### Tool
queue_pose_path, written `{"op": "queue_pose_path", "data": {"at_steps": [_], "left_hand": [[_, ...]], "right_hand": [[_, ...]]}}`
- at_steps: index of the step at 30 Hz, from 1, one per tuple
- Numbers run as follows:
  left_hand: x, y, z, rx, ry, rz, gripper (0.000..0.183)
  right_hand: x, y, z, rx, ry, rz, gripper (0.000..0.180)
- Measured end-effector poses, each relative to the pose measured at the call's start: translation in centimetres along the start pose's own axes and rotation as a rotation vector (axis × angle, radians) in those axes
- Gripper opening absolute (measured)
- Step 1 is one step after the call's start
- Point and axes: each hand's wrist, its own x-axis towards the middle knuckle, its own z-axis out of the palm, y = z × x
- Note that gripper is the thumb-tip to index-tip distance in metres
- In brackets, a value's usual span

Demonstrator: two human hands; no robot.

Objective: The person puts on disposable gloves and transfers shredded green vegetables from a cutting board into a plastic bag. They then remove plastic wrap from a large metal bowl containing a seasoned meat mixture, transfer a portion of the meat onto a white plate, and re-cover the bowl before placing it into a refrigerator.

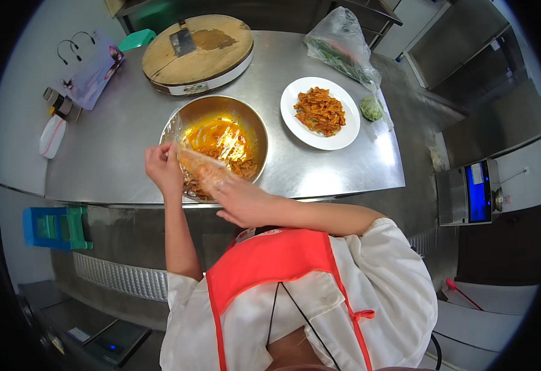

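Note:
My left hand [165, 168] pinches a piece of clear plastic film [198, 157] at the left rim of a round metal bowl [260, 120]. Orange smears mark the film; whether it is a bag or a glove I cannot tell. My right hand [242, 195] reaches over the bowl's front rim, its fingers blurred and partly covered by the film. Inside the bowl lie orange oily sauce [219, 132] and shredded brown-orange food [245, 168]. To the right, a white plate [290, 121] carries a heap of similar coated shreds [320, 111] with green bits.
Behind the bowl a cleaver [183, 42] lies on a thick round wooden chopping block [168, 67]. A clear bag of green vegetables [340, 51] sits at the back right, near a green clump [371, 108]. A lilac bag [89, 76] stands left on the steel table [108, 153].

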Motion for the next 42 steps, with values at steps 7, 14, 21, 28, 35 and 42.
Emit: {"op": "queue_pose_path", "data": {"at_steps": [7,14,21,28,35,42], "left_hand": [[5.7,0.8,-2.3,-0.522,0.188,-0.299,0.012],[9.1,-0.5,-13.5,-0.320,0.319,-0.064,0.019],[9.9,-9.5,-23.0,0.448,0.203,-0.014,0.019],[11.7,-12.6,-22.3,-0.109,0.290,-0.248,0.017],[13.6,-25.2,-18.5,-0.681,0.322,-0.415,0.045],[-2.2,-18.8,-7.0,-0.282,-0.120,-0.788,0.034]], "right_hand": [[-4.9,2.7,-2.5,-0.020,0.103,-0.025,0.061],[-11.9,6.6,-2.4,0.068,0.330,0.415,0.042],[-11.5,6.6,-1.2,0.413,0.267,0.715,0.030],[-3.5,3.6,0.7,0.184,0.162,0.333,0.035],[5.9,-0.2,5.3,-0.080,0.025,-0.047,0.043],[5.8,-0.4,6.7,0.010,-0.029,0.043,0.036]]}}
